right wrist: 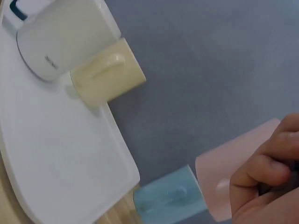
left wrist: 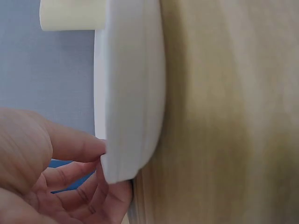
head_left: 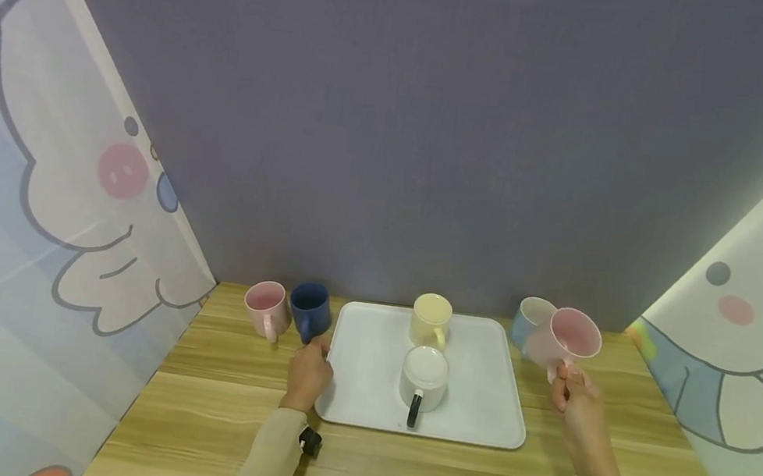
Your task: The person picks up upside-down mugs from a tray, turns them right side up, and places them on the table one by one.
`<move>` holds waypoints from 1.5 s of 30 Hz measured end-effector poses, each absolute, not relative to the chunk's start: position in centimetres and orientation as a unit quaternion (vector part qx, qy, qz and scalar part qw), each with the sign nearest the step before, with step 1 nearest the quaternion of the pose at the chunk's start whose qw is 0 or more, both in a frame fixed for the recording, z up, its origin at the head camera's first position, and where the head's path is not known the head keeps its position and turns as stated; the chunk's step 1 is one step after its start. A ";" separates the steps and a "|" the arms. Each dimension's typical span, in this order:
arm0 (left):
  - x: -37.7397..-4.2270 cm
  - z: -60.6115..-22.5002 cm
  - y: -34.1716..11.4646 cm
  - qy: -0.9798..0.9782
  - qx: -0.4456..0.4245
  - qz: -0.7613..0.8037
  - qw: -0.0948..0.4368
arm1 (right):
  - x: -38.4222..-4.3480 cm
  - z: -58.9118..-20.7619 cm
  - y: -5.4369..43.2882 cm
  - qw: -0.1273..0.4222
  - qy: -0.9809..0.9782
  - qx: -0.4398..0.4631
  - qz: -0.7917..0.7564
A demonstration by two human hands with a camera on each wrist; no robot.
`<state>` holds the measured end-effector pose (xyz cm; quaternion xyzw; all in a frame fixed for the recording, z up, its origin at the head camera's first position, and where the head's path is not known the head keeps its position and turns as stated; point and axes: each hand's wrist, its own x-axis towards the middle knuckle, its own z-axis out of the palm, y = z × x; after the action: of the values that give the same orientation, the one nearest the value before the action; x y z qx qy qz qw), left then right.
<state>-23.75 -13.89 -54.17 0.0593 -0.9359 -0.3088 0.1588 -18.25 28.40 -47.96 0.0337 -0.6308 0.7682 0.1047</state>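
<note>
My right hand grips a pink mug by its handle, its mouth facing up and tilted to the right. A light blue mug stands just behind it, partly hidden. With thumb and fingers my left hand pinches the left rim of a white tray. On this tray, a pale yellow mug and a white mug with a dark handle both stand upside down. A dark blue mug is upright just beyond the left hand.
Another pink mug stands upright at the left, beside the dark blue one. Behind the wooden table rises a grey panel. Cartoon-printed curtains hang at both sides.
</note>
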 end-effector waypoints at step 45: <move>-24.0 -54.6 -14.4 -0.931 0.063 -0.341 0.117 | -24.1 -52.2 34.4 -0.003 -0.654 -0.166 0.738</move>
<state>-24.04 -14.43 -54.65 0.0632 -0.9306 -0.3409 0.1172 -24.11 34.39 -52.16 -0.1662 -0.6538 0.7382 -0.0034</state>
